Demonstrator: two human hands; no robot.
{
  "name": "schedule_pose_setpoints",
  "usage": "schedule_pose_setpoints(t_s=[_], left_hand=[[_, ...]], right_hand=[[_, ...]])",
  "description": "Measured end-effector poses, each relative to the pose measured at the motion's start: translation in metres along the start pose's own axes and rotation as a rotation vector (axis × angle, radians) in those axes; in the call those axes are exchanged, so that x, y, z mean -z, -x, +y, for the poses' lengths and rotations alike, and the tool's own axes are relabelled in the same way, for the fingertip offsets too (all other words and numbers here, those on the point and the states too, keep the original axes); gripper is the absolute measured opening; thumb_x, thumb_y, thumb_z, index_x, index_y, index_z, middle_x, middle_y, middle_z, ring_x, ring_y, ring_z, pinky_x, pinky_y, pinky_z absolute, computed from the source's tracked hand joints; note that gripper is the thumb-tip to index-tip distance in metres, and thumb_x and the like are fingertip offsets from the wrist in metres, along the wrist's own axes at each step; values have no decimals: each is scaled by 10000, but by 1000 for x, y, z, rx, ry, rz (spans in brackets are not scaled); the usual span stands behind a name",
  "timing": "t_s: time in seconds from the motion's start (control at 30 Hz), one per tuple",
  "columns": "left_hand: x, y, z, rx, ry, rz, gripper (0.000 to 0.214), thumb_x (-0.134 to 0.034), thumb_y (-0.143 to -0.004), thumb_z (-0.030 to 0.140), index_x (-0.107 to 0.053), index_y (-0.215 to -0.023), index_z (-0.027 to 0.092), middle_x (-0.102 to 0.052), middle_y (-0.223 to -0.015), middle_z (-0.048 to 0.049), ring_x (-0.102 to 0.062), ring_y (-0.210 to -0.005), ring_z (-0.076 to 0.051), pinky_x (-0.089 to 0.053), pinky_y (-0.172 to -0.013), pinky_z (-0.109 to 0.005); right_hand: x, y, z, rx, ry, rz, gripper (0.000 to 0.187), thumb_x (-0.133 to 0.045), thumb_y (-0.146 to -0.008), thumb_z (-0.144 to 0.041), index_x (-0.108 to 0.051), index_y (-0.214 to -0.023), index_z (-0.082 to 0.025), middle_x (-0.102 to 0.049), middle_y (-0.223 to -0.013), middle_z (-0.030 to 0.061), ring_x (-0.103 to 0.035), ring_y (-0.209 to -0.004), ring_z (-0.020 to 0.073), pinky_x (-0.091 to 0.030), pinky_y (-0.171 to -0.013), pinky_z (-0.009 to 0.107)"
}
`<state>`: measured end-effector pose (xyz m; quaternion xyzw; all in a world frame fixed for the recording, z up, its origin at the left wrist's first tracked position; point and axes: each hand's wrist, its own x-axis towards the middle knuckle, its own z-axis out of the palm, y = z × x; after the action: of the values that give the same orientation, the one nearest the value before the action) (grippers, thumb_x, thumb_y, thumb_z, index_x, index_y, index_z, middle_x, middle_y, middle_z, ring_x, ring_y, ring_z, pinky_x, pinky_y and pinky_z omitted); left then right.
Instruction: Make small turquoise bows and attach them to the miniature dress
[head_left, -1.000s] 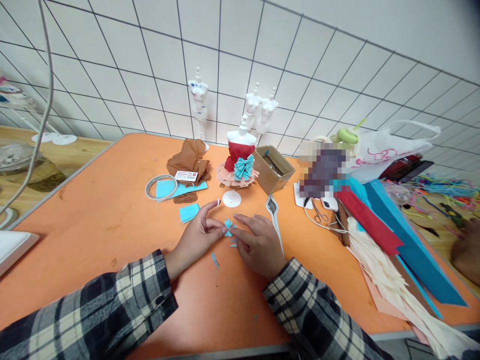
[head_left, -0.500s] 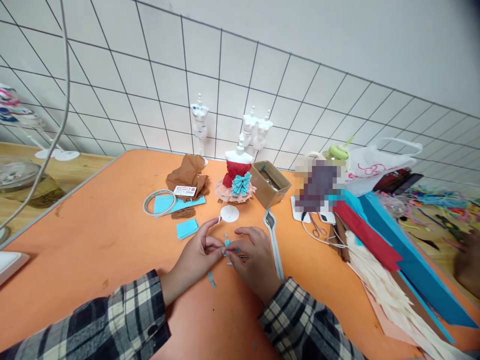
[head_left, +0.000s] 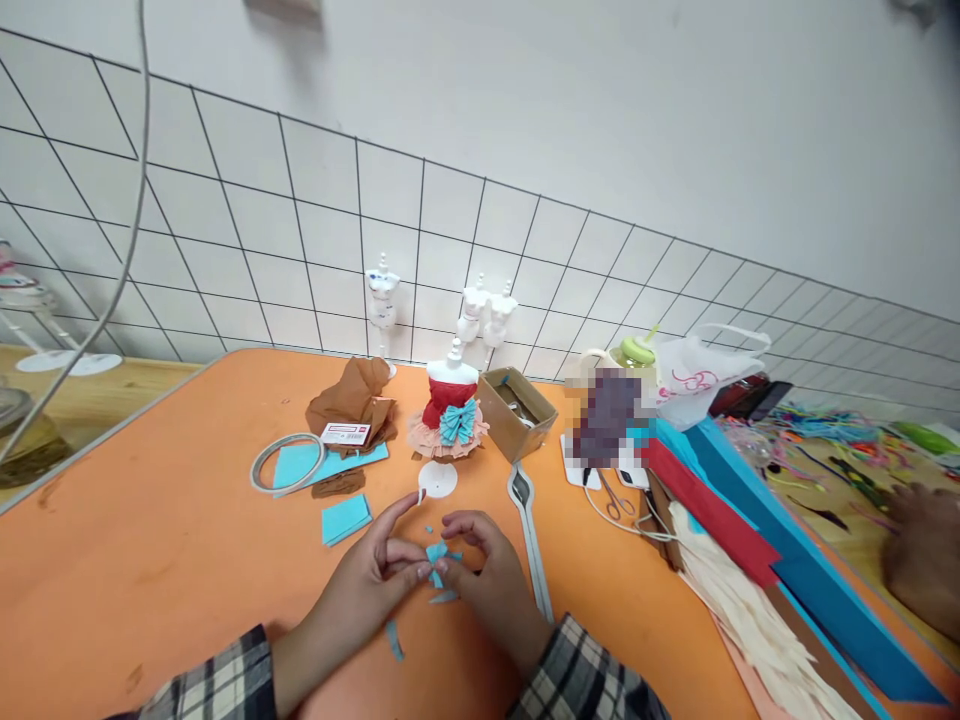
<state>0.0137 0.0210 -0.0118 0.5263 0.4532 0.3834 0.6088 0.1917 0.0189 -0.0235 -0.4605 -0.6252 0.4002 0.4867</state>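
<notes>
Down at the near side of the smooth orange tabletop (head_left: 150,560), the left hand (head_left: 360,590) and right hand (head_left: 487,585) meet fingertip to fingertip, both pinched on a small pleated turquoise crepe-paper bow (head_left: 437,553). The bow sits squarely between the two thumbs and forefingers, its crinkled wings fanning out above the grip. A scrap of white tape (head_left: 420,497) clings to the raised left forefinger. Thin turquoise paper slivers (head_left: 394,640) lie on the table close by the hands. Beyond them are a folded turquoise paper square (head_left: 346,519) and a white miniature dress form (head_left: 448,410) in a red bodice and ruffled peach skirt.
</notes>
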Motion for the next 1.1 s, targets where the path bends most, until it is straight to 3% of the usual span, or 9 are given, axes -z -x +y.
schedule_pose_setpoints(t_s=[0.1, 0.17, 0.3, 0.4, 0.53, 0.7, 1.1], left_hand=[[1, -1, 1, 0, 3, 5, 928, -697, -768, 477, -186, -1466, 142, -737, -775, -22, -693, -793, -211, -475, -784, -320], [2, -2, 3, 2, -7, 22, 928, -710, -757, 465, -207, -1465, 136, -737, -770, -22, -692, -795, -209, -475, -792, -319], [2, 0, 7, -1, -7, 1, 891, -720, -751, 432, -252, -1451, 141, -740, -792, -34, -692, -818, -209, -485, -813, -321], [2, 2, 10, -24, -3, -34, 861, -718, -761, 408, -273, -1447, 143, -731, -776, -34, -687, -803, -207, -490, -797, -317], [2, 5, 10, -57, -2, -89, 814, -702, -793, 374, -273, -1454, 170, -716, -780, -29, -676, -767, -196, -486, -759, -312], [5, 6, 6, -90, -6, -179, 792, -684, -814, 347, -249, -1457, 187, -694, -783, -19, -674, -766, -192, -489, -758, -324], [4, 5, 6, -93, -31, -212, 794, -703, -789, 315, -279, -1450, 196, -672, -770, -7, -661, -739, -174, -503, -741, -318]], right_hand=[[7, -1, 0, -47, -133, -109, 202, -617, -833, -285, -638, -1009, -189, -683, -1018, 87, -670, -943, 212, -562, -776, 331], [11, -2, -1, -31, -93, -120, 236, -567, -853, -231, -625, -1079, -197, -682, -986, 78, -678, -856, 190, -571, -685, 302], [18, -3, -5, 335, 300, -168, 435, -498, -829, -56, -628, -1192, -259, -657, -1161, 68, -618, -1053, 188, -517, -904, 355], [20, -3, -9, 483, 484, -246, 428, -491, -852, -48, -638, -1183, -275, -661, -1194, 53, -604, -1064, 183, -494, -906, 350], [21, -3, -13, 484, 519, -275, 230, -545, -886, -127, -674, -1038, -241, -712, -986, 45, -626, -913, 171, -486, -823, 328], [23, -3, -15, 506, 507, -277, 160, -593, -863, -137, -694, -921, -246, -692, -857, 26, -608, -855, 170, -461, -782, 318], [26, -5, -19, 549, 405, -321, 68, -659, -849, -219, -668, -911, -246, -725, -959, 29, -658, -913, 163, -496, -842, 324]])
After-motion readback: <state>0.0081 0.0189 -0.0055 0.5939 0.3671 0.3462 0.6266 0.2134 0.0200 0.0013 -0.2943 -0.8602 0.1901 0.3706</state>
